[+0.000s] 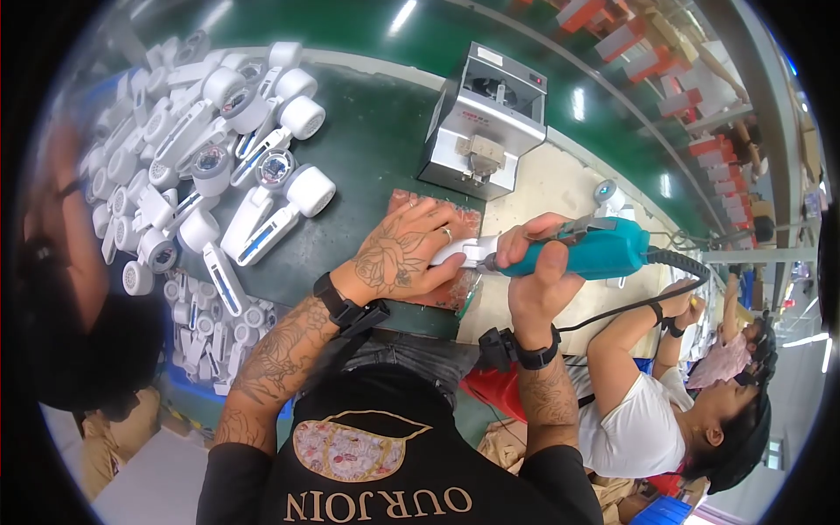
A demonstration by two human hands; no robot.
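Note:
My left hand [402, 249], tattooed and wearing a ring, presses a white plastic piece [468, 254] down on a worn reddish mat [451, 296]. Its fingers cover most of the piece, so the piece's full shape is hidden. My right hand [542, 276] is wrapped around a teal electric screwdriver [608, 249] held nearly level, its tip pointing left. The tip meets or nearly meets the right end of the white piece, close to my left fingertips. A coiled black cord runs from the screwdriver's back end.
White plastic devices [254, 166] with round heads and long handles are heaped left on the dark green table; more fill a blue-edged bin below. Beyond the mat stands a grey metal screw feeder [486, 118]. Co-workers are at both sides; one white-shirted person [643, 420] sits close right.

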